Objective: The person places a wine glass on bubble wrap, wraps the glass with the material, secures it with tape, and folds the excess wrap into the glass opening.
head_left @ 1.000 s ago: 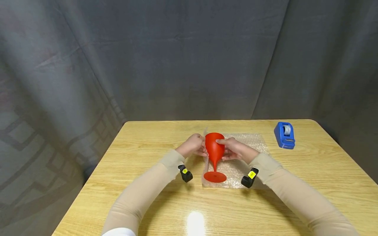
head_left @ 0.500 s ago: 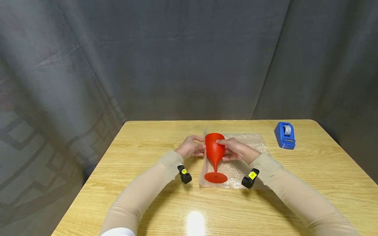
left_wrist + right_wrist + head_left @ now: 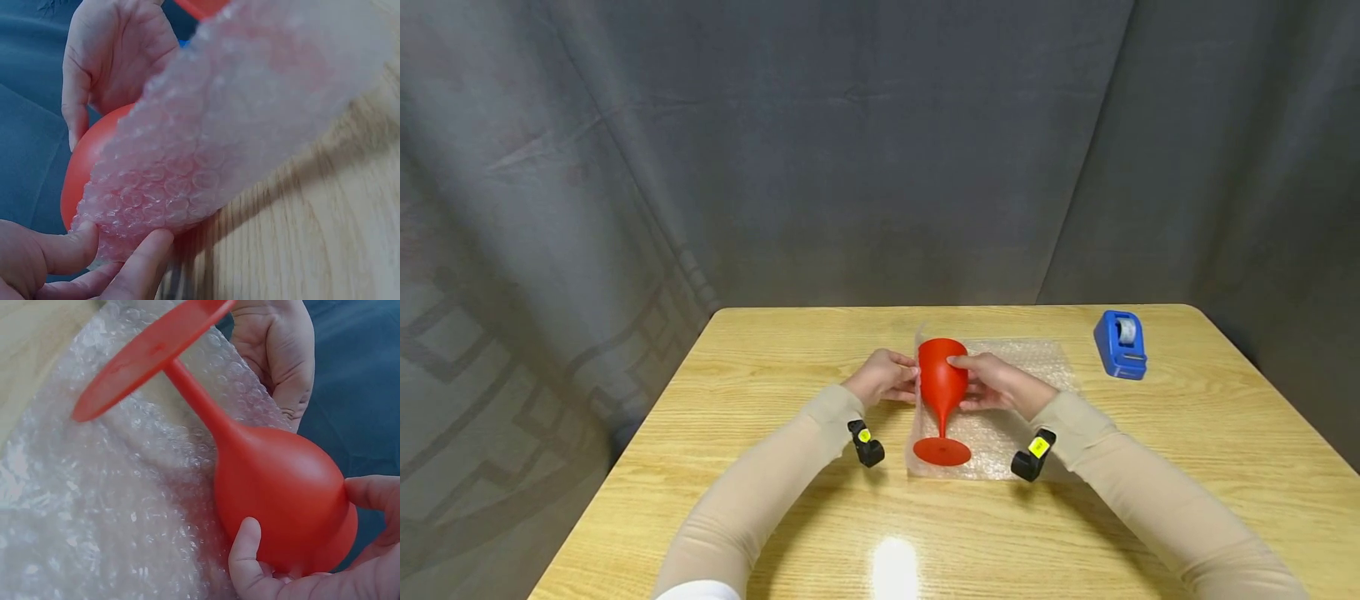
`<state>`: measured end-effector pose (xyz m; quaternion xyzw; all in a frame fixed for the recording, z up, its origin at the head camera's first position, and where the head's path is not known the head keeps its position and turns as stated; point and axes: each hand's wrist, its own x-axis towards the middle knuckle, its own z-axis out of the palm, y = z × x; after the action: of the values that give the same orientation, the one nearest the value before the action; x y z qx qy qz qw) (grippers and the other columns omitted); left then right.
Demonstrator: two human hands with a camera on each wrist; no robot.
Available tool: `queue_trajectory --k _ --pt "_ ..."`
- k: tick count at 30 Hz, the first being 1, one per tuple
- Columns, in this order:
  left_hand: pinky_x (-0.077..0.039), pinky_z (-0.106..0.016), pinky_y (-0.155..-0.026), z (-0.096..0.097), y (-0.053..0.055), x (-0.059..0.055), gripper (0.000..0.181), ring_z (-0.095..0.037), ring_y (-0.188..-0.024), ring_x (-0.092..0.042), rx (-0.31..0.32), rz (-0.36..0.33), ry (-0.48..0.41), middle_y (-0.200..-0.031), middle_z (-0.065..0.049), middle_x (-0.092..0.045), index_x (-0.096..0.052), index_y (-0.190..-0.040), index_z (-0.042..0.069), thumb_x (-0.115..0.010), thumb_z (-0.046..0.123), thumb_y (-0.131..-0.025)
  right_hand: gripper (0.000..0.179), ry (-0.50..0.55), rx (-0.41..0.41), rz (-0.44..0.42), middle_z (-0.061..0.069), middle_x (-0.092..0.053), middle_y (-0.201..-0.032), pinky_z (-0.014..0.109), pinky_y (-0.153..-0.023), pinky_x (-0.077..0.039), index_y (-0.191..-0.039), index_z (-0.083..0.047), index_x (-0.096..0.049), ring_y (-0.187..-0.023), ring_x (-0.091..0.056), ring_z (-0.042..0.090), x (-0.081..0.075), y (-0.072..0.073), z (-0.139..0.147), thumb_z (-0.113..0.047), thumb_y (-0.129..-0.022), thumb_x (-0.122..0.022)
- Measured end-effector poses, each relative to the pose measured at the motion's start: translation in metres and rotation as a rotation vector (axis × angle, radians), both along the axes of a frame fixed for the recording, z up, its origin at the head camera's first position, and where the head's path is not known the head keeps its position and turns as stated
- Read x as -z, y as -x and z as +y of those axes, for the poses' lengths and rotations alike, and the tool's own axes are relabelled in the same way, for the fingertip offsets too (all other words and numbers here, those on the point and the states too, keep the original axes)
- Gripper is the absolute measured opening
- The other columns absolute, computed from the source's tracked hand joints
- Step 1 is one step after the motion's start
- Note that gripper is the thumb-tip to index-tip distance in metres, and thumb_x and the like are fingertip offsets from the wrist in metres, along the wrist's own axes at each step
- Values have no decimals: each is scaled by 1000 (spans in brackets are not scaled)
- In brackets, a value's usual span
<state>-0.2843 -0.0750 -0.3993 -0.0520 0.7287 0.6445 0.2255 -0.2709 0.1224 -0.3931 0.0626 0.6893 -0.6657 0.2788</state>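
A red wine goblet (image 3: 943,379) lies on a sheet of bubble wrap (image 3: 992,437), its foot toward me and its bowl pointing away. My right hand (image 3: 996,383) grips the bowl from the right; in the right wrist view its thumb and fingers (image 3: 245,550) sit around the red bowl (image 3: 287,494). On the other side, my left hand (image 3: 883,379) pinches the left edge of the wrap. The left wrist view shows that bubble wrap (image 3: 162,169) raised against the bowl, with thumb and fingers (image 3: 147,259) at its edge. Part of the bowl is behind the wrap there.
A blue tape dispenser (image 3: 1122,346) with a clear roll stands at the back right of the wooden table (image 3: 805,517). A dark grey curtain (image 3: 880,167) hangs behind the table's far edge.
My left hand has slid a little toward me along the wrap's edge, its fingers regripping. The wrap's near left corner has shifted slightly left. The right hand keeps its hold on the goblet.
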Motion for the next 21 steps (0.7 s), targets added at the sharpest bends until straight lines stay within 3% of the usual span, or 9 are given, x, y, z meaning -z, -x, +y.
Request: queue_trajectory --k 11,21 --pt "-60 -35 -73 -10 3 -5 27 -17 -68 -60 -8 21 43 -81 -8 -59 -57 -120 -6 -59 2 -95 20 90 26 -43 11 -46 -102 34 -78 -58 -105 -8 -42 -84 -54 20 5 -2 -9 -25 -99 -50" --pt "-60 -32 -66 -5 1 -7 29 -15 -67 -62 11 67 45 -81 -7 -60 -54 -121 -7 -60 3 -94 13 186 -21 -63 9 -50 -93 36 -81 -57 -101 -6 -42 -87 -56 21 4 -2 1 -19 -102 -43"
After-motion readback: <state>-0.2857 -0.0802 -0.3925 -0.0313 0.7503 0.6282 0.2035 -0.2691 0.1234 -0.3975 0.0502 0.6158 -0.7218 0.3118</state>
